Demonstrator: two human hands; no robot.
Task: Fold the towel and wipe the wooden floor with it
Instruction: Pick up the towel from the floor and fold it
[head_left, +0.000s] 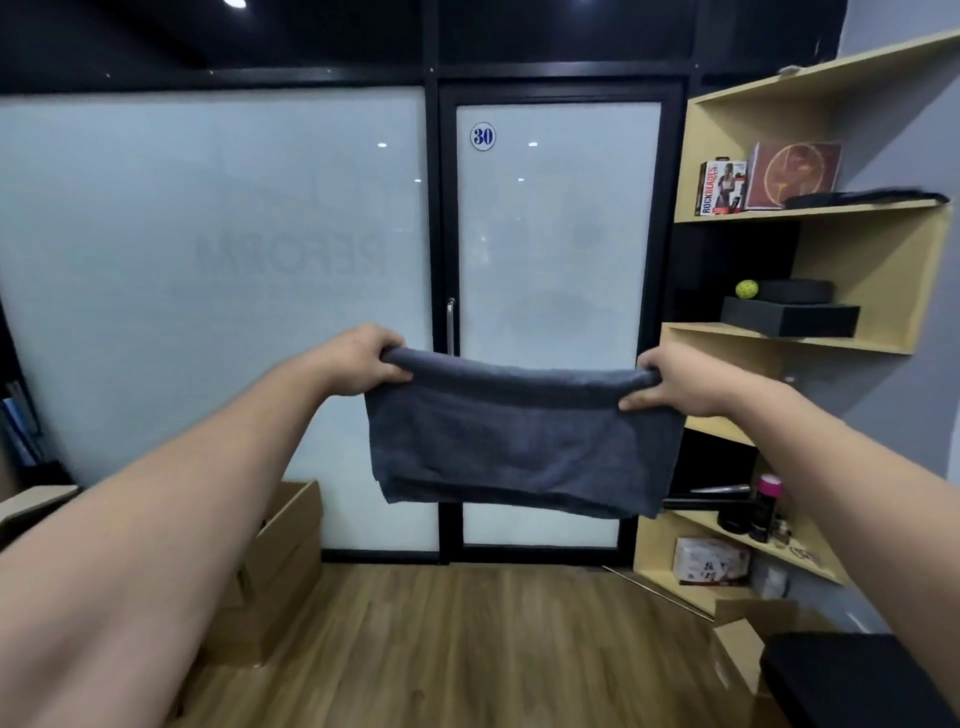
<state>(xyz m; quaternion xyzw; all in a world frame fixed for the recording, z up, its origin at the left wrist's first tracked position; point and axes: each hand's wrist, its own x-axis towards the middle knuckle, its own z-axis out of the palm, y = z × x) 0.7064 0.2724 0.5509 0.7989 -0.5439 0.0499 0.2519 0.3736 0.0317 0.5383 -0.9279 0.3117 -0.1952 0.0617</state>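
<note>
Arms outstretched; left grip (363, 358) and right grip (670, 382) each pinching top corner of grey towel (519, 441), hanging between. Wooden floor (467, 649) below.

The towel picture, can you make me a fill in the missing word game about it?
1. The towel is the colour ____.
2. The left hand and right hand each grip a top ____ of the towel.
3. The towel hangs in the air above the wooden ____.
4. The round sticker on the glass door shows the number ____.

Missing words: grey; corner; floor; 30
</note>
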